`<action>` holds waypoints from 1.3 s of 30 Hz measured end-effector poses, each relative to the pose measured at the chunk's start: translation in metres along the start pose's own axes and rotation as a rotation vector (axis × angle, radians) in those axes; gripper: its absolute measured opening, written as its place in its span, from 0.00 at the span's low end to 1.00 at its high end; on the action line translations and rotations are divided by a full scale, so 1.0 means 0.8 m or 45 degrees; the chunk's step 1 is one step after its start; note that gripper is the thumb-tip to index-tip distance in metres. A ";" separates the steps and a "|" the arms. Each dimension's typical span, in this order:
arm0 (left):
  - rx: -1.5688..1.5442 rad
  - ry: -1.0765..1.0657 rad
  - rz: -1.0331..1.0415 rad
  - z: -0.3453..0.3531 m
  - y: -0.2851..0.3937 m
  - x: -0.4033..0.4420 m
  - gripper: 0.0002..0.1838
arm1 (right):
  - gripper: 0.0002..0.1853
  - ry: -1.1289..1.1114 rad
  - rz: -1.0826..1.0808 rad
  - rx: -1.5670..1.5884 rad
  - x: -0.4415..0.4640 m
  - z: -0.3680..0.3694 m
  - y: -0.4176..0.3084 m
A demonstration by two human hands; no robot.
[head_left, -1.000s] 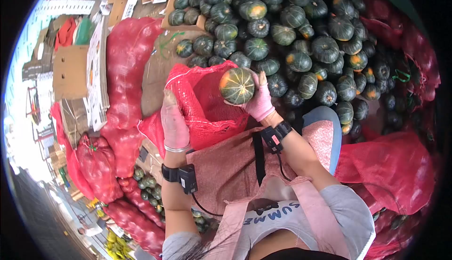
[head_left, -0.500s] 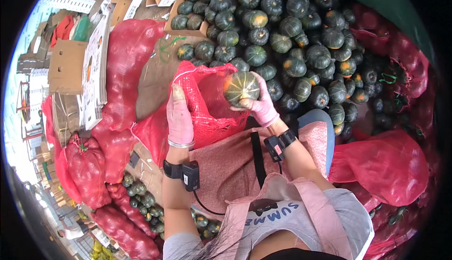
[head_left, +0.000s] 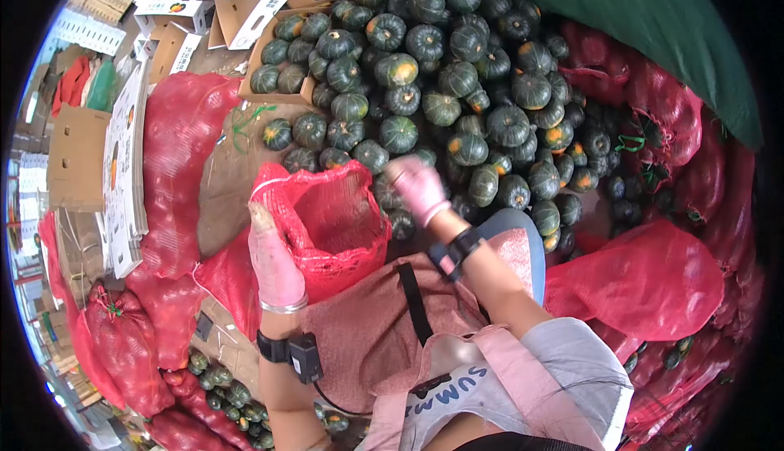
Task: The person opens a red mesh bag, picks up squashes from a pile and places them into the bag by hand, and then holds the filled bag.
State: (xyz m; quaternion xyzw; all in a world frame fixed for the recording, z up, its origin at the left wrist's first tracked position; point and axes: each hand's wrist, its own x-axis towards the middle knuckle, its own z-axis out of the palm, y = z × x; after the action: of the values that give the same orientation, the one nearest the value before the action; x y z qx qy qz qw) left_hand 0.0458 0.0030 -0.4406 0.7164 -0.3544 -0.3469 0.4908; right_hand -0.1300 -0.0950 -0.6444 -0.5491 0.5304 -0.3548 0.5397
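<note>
My left hand [head_left: 275, 261], in a pink glove with a soiled thumb, grips the left rim of a red mesh bag [head_left: 347, 265]. The bag's mouth is held wide, facing up, and its bottom is hidden from me. To the right of the bag, my gloved right hand [head_left: 418, 189] hovers by the near edge of a heap of dark green pumpkins [head_left: 426, 42]. Motion smears its fingers, and no pumpkin shows clearly in it. One green pumpkin [head_left: 398, 134] lies just beyond that hand.
A cardboard box [head_left: 282, 82] of pumpkins stands at the back left. Filled red mesh sacks [head_left: 184, 165] lie on the left, with more sacks [head_left: 670, 116] on the right. A loose red mesh bag [head_left: 641, 279] spreads right of my lap. Green sheeting [head_left: 645, 26] covers the far right.
The pumpkin that my right hand held over the bag's mouth is no longer clearly seen in it. That hand has moved toward the heap. My left hand stays on the bag; the view has shifted.
</note>
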 end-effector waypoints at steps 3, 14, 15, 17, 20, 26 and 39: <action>0.317 0.153 -0.141 0.005 -0.014 0.001 0.31 | 0.38 0.725 0.078 -0.596 0.115 -0.100 0.008; 0.034 0.124 -0.196 0.013 -0.024 0.027 0.31 | 0.37 0.523 -0.126 -0.808 0.214 -0.091 -0.020; -0.002 0.166 -0.181 0.012 -0.030 0.030 0.31 | 0.38 0.572 0.045 -0.276 0.197 -0.090 -0.024; -0.085 0.254 -0.159 0.012 -0.041 0.037 0.31 | 0.37 0.556 -0.043 0.474 0.161 -0.063 0.004; 0.484 0.377 0.147 -0.002 -0.076 0.041 0.30 | 0.44 0.294 -0.301 0.208 0.060 -0.003 -0.026; -0.557 0.348 -0.393 0.029 0.006 0.037 0.32 | 0.22 0.240 -0.605 -1.092 0.167 -0.101 -0.100; -0.004 0.269 -0.003 0.027 0.001 0.064 0.21 | 0.29 0.001 0.217 1.485 0.115 -0.082 -0.023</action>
State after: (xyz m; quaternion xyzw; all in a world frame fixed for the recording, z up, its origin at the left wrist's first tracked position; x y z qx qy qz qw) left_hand 0.0538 -0.0505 -0.4535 0.7487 -0.2993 -0.2706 0.5260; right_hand -0.1725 -0.2006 -0.6329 -0.1170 0.2902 -0.5435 0.7789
